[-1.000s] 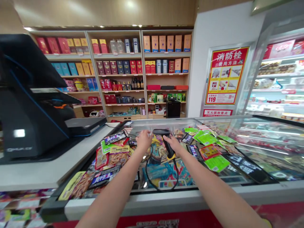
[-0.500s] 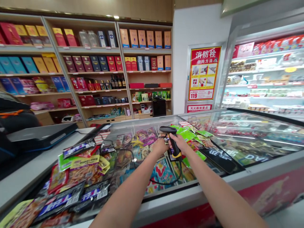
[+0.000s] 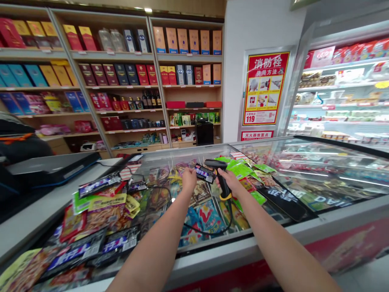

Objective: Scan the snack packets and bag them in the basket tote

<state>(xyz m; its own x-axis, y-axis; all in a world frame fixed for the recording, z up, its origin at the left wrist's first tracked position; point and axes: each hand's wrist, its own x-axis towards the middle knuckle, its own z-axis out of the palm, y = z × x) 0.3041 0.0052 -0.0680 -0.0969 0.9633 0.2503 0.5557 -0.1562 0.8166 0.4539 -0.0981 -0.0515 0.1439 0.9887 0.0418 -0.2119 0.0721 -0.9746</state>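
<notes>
My left hand (image 3: 189, 178) pinches the left end of a small black snack packet (image 3: 204, 173) with white lettering, held up over the glass-topped freezer. My right hand (image 3: 226, 180) is wrapped round the handle of a black and yellow barcode scanner (image 3: 224, 187). The scanner's head is just above the packet's right end, and its cable loops down over the glass. Green snack packets (image 3: 242, 170) lie right of the scanner, beside a black flat item with white characters (image 3: 281, 198).
A pile of mixed snack packets (image 3: 106, 211) covers the freezer's left end. Beyond it are a counter (image 3: 18, 227) with a dark device (image 3: 54, 170) and a person's dark sleeve (image 3: 21, 142). Shelves of boxes (image 3: 121, 77) stand behind, a lit fridge (image 3: 343, 93) at right.
My left hand has moved left, away from the scanner, and the black packet now shows flat between my hands. The view has shifted slightly. My right hand still holds the scanner.
</notes>
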